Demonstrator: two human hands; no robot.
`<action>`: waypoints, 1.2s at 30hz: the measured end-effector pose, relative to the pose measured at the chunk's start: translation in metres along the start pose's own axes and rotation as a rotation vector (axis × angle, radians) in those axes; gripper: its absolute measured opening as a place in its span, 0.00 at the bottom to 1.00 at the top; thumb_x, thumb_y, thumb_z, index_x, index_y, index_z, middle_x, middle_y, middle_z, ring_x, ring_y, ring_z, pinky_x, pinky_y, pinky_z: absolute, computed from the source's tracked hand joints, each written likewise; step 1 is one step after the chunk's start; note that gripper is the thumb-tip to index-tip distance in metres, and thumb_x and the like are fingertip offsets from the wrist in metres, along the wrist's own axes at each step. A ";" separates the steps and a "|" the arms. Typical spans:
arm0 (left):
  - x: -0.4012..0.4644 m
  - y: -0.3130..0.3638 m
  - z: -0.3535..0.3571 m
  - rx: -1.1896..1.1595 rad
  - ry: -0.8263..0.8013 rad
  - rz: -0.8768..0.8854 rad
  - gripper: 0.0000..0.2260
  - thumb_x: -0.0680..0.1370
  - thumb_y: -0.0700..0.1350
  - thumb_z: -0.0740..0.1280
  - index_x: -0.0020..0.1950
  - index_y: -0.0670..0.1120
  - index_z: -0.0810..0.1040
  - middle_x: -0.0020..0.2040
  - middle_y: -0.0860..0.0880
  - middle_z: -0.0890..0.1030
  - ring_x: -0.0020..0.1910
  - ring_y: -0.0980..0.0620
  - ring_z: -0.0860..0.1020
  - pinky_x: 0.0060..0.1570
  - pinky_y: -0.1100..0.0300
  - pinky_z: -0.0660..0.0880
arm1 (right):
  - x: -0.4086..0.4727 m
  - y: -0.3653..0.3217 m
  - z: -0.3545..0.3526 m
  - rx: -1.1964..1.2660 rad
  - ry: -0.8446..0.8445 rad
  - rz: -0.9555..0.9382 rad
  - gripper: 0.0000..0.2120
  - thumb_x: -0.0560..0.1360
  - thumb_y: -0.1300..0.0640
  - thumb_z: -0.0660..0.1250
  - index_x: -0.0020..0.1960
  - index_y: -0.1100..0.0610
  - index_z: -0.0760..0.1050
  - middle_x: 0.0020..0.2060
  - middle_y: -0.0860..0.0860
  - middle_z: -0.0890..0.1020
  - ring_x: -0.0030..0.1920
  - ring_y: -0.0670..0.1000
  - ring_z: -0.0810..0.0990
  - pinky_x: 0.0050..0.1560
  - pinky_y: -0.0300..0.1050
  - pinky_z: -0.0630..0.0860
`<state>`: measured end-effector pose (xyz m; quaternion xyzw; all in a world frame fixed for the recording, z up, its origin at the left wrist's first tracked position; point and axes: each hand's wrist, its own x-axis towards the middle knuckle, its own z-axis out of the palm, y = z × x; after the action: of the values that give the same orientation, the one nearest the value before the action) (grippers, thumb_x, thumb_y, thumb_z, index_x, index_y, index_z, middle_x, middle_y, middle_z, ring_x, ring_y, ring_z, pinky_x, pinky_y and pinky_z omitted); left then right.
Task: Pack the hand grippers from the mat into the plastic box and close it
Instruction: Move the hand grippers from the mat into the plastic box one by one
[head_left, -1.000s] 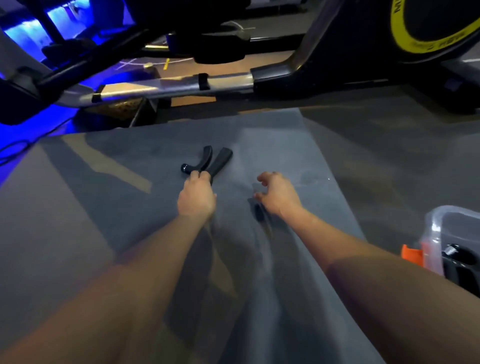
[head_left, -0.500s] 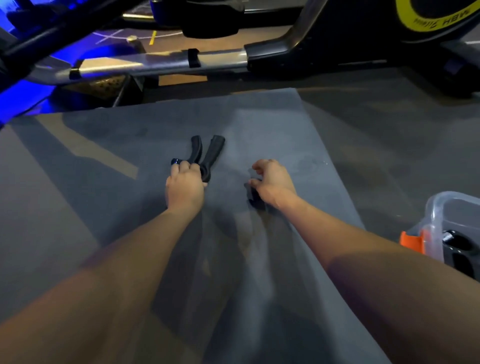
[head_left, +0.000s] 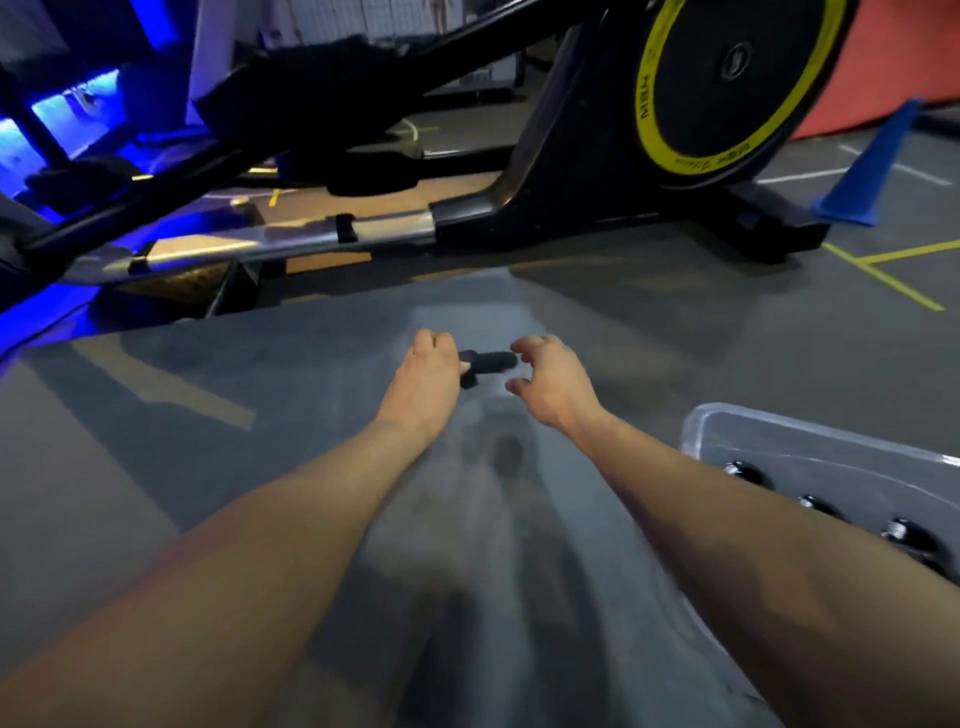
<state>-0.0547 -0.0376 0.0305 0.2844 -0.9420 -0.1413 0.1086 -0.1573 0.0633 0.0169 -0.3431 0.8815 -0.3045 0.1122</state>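
Fingers first: left hand is curled tight around a black hand gripper, held above the grey mat; right hand is spread open just beside its free end, not touching. Behind sits a big exercise machine. The plastic box, lower right, already holds more grippers.

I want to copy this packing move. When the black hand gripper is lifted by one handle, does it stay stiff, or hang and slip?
The hand gripper probably stays stiff: its handle juts out level from the left hand, not drooping. It seems light, since one hand carries it. The open right hand waits close beside it, so slipping looks unlikely.
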 end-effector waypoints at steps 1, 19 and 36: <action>-0.001 0.014 -0.004 -0.036 -0.014 0.030 0.12 0.82 0.44 0.55 0.57 0.36 0.69 0.59 0.39 0.68 0.55 0.39 0.72 0.54 0.51 0.69 | -0.006 0.005 -0.012 -0.027 0.016 0.001 0.24 0.74 0.60 0.68 0.69 0.56 0.68 0.64 0.56 0.72 0.65 0.57 0.72 0.63 0.48 0.70; -0.023 0.218 0.068 -0.518 -0.130 0.289 0.08 0.76 0.40 0.66 0.54 0.42 0.79 0.50 0.45 0.77 0.53 0.44 0.77 0.58 0.51 0.73 | -0.125 0.168 -0.158 -0.220 0.047 0.399 0.13 0.69 0.55 0.72 0.53 0.52 0.78 0.50 0.54 0.83 0.53 0.58 0.79 0.44 0.44 0.72; -0.038 0.246 0.186 -0.070 -0.612 0.311 0.39 0.69 0.51 0.74 0.74 0.44 0.60 0.73 0.45 0.63 0.72 0.44 0.63 0.72 0.53 0.62 | -0.130 0.290 -0.131 0.265 -0.159 0.940 0.20 0.72 0.53 0.72 0.56 0.67 0.76 0.35 0.58 0.80 0.34 0.57 0.78 0.52 0.56 0.81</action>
<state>-0.2013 0.2182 -0.0679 0.0781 -0.9576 -0.2339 -0.1490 -0.2698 0.3792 -0.0597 0.0865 0.8832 -0.3034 0.3471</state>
